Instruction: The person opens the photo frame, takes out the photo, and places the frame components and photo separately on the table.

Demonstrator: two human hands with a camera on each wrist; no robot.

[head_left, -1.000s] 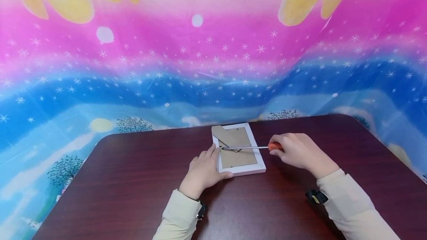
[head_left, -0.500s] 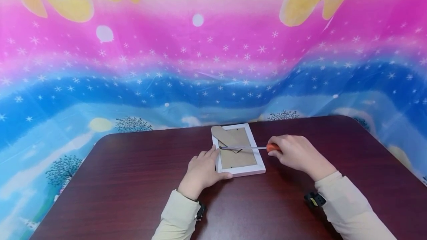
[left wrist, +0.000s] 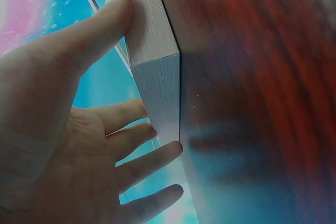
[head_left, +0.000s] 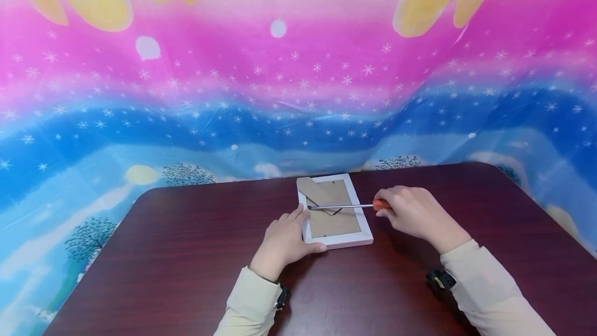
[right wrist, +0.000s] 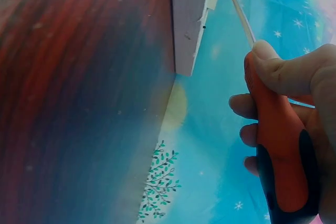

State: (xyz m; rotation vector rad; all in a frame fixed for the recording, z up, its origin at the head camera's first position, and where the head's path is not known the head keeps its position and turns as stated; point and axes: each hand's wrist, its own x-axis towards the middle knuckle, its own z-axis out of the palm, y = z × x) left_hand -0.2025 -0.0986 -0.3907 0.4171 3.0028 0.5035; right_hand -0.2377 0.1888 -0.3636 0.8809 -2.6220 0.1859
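Right hand (head_left: 417,214) around orange-handled screwdriver (right wrist: 286,166)

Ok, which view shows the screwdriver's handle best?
The right wrist view: the screwdriver's handle shows large there, its orange and black parts both visible. In the head view the right hand hides all but the orange front end; the left wrist view catches only an orange bit at the top edge.

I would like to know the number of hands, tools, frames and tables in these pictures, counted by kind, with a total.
Hands: 2, the left hand and right hand
Tools: 1, the screwdriver
Frames: 1, the white picture frame
Tables: 1, the dark red table
Total: 5
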